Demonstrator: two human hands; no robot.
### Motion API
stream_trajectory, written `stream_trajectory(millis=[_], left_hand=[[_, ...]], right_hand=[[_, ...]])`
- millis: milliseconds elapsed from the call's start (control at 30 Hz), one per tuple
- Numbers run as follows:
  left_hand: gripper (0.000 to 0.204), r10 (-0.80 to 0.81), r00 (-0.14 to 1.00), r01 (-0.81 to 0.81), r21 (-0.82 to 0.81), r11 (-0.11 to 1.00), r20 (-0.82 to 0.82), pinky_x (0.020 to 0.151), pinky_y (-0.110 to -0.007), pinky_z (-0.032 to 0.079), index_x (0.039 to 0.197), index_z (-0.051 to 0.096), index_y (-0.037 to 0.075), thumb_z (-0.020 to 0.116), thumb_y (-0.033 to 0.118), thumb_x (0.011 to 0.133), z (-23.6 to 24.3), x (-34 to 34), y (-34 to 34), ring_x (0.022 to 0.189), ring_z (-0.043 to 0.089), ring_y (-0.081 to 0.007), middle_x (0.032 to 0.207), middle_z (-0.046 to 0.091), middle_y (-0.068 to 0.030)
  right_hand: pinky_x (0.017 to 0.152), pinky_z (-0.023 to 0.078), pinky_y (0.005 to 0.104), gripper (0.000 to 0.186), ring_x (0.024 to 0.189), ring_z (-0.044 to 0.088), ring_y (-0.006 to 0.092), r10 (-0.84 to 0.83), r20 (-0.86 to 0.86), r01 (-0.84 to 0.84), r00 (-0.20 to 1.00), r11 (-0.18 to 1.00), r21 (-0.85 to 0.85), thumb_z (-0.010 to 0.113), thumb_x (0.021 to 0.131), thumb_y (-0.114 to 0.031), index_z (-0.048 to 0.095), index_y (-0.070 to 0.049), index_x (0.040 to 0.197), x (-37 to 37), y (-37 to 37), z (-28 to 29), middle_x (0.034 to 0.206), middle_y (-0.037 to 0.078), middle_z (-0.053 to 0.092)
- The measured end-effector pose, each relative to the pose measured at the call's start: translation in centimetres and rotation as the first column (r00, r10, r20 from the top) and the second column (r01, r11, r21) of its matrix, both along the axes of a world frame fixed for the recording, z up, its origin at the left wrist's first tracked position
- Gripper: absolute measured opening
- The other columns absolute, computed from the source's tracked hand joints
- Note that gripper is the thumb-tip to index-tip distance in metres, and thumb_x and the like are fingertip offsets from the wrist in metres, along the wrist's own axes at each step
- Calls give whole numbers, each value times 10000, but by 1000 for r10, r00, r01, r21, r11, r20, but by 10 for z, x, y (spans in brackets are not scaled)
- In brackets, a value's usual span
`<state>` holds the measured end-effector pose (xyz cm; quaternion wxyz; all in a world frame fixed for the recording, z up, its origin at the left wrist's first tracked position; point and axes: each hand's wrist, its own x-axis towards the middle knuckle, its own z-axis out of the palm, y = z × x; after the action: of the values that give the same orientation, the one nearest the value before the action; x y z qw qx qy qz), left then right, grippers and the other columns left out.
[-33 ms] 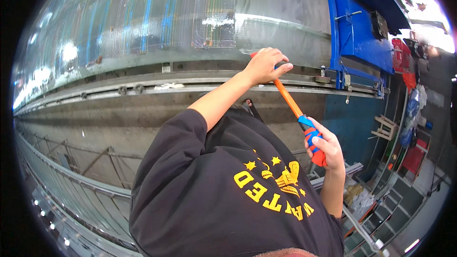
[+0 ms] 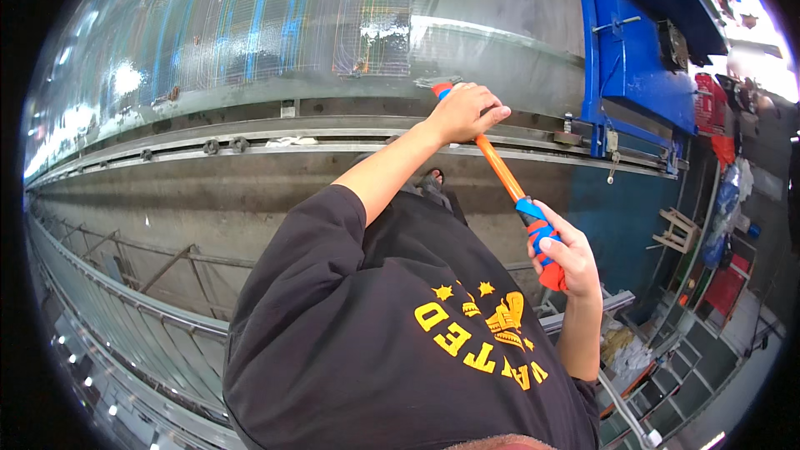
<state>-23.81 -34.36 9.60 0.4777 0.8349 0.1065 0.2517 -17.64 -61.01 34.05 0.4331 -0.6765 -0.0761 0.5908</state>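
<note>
The orange tool (image 2: 502,168) slants off the near edge of the bench (image 2: 517,58), left hand (image 2: 468,112) curled round its shaft, right hand (image 2: 568,254) closed on its handle (image 2: 552,275). More red-and-blue tip (image 2: 442,90) shows over the bench than earlier.

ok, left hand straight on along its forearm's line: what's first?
Probably the flat, wet grey surface just past the left hand; if it clears that, the blue metal frame. Height unclear.

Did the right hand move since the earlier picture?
Yes, a little: the right hand, gripping the orange-shafted tool, has shifted left, farther from the blue metal frame.
</note>
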Motion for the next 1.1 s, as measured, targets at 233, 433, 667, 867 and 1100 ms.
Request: stream_trajectory(millis=[233, 433, 667, 867, 1100], left_hand=[[611, 139, 974, -157, -93, 983, -179, 658, -446, 540, 614, 693, 78, 471, 410, 1075, -37, -1, 10, 656, 700, -345, 613, 678, -117], [566, 182, 982, -183, -33, 983, -42, 651, -449, 526, 598, 637, 93, 499, 407, 1048, -53, 3, 21, 659, 672, -353, 619, 655, -109], [403, 230, 968, -217, -122, 969, 104, 566, -434, 476, 564, 560, 99, 587, 306, 909, -71, 7, 50, 567, 609, -338, 567, 580, -95], [297, 314, 934, -287, -165, 944, 170, 518, -420, 430, 557, 518, 109, 618, 237, 805, -82, 22, 90, 507, 541, -314, 539, 525, -78], [278, 321, 929, -281, -214, 935, 183, 497, -422, 401, 566, 489, 99, 606, 235, 778, -80, 64, 165, 494, 509, -325, 534, 488, -91]], right_hand=[[713, 560, 294, 748, 820, 661, 151, 127, -117, -126, 985, 992, 20, 718, 952, -182, 415, -29, 1619, 50, 17, -25, 1057, 112, 671], [711, 561, 291, 788, 799, 675, 171, -1, -290, -15, 957, 999, -52, 693, 946, -91, 345, -56, 1651, 54, 37, -12, 1193, 176, 672], [669, 530, 281, 781, 704, 617, 123, -1, -206, -63, 979, 951, -304, 660, 937, 4, 370, -88, 1656, 39, 94, 8, 1062, 101, 669], [637, 515, 270, 822, 692, 612, 110, -4, -227, -71, 974, 944, -322, 629, 919, 105, 375, -133, 1663, 60, 151, 17, 1007, 92, 677], [614, 518, 274, 832, 675, 628, 125, -6, -244, -70, 970, 951, -302, 639, 910, 119, 363, -104, 1663, 112, 239, 25, 997, 115, 685]])
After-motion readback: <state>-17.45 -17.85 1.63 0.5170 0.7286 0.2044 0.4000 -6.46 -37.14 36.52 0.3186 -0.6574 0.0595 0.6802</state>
